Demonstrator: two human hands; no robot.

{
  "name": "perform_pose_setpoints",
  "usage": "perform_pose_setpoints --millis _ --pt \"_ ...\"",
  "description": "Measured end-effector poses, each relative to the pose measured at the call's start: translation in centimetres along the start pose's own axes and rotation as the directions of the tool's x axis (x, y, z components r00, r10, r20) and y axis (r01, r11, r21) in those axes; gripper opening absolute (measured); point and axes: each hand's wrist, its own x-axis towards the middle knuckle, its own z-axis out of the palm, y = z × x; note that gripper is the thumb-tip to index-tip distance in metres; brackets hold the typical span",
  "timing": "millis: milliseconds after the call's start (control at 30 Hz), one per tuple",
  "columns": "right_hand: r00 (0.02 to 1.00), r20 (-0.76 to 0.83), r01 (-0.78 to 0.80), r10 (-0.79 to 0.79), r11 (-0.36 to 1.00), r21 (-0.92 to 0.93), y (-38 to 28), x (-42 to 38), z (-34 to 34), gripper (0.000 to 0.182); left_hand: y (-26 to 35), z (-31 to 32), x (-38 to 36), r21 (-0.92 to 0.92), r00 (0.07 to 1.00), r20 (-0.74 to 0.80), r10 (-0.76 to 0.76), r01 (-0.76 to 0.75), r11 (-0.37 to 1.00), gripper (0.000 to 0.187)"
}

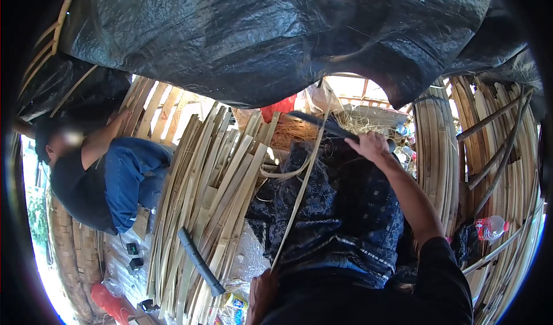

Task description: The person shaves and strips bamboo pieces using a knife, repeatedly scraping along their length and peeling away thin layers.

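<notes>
Outstretched, right hand (368, 145) grips a knife (334, 128) against a bamboo strip (299, 195).

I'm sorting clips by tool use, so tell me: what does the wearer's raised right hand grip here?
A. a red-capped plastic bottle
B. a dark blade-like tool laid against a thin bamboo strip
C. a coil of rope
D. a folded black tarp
B: the right hand closes around the handle of a dark blade-like tool, which crosses the thin bamboo strip; the bottle lies apart, among the bamboo to the side.
</notes>
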Motion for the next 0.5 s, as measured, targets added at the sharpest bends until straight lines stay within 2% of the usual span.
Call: perform_pose_setpoints --millis 67,133,200,233,267,333,367,400,467,500 --pt "0.998 -0.052 -0.023 0.019 0.998 -0.065 2.6 1.8 1.6 0.077 -1.0 -1.2 -2.5 0.051 1.0 0.028 -0.01 0.008 0.999 0.036" --pt "0.999 -0.048 -0.027 0.024 0.997 -0.073 3.2 2.0 1.1 0.077 -1.9 -1.8 -4.4 0.137 0.98 0.057 -0.189 0.18 0.974 0.04" --pt "0.994 -0.059 0.091 -0.091 0.996 -0.014 3.0 1.8 0.3 0.076 -11.0 2.0 -7.0 0.074 0.997 -0.075 0.034 -0.029 0.997 0.032" --pt "0.988 -0.067 0.136 -0.139 0.989 -0.049 3.2 2.1 0.6 0.075 -18.4 5.7 -7.2 -0.268 0.985 -0.138 0.102 -0.136 0.954 0.033" --pt "0.988 -0.074 0.132 -0.135 0.99 -0.048 3.1 2.3 0.4 0.075 -19.1 4.8 -7.4 -0.249 0.991 -0.112 0.068 -0.094 0.964 0.033" --pt "0.992 0.107 0.065 -0.07 0.997 0.043 2.8 3.0 -0.1 0.077 -17.7 2.8 -8.0 -0.228 0.998 -0.052 -0.036 0.024 0.973 0.033" --pt "0.994 0.106 -0.027 0.02 0.998 0.059 3.2 4.0 0.1 0.08 -17.2 2.2 -8.2 -0.236 0.997 -0.034 -0.068 0.058 0.97 0.033" --pt "0.995 0.095 -0.03 0.023 0.997 0.07 4.3 5.3 0.4 0.08 -16.7 1.6 -8.1 -0.238 0.996 -0.021 -0.091 0.084 0.968 0.033" --pt "0.935 0.065 -0.353 0.347 0.925 0.142 7.8 7.8 1.3 0.084 -15.9 0.9 -8.3 -0.242 0.992 0.002 -0.123 0.12 0.963 0.033" --pt "0.923 0.05 -0.383 0.381 0.922 0.052 11.1 9.9 2.8 0.083 -15.6 0.6 -8.3 -0.246 0.991 0.011 -0.134 0.133 0.96 0.034"
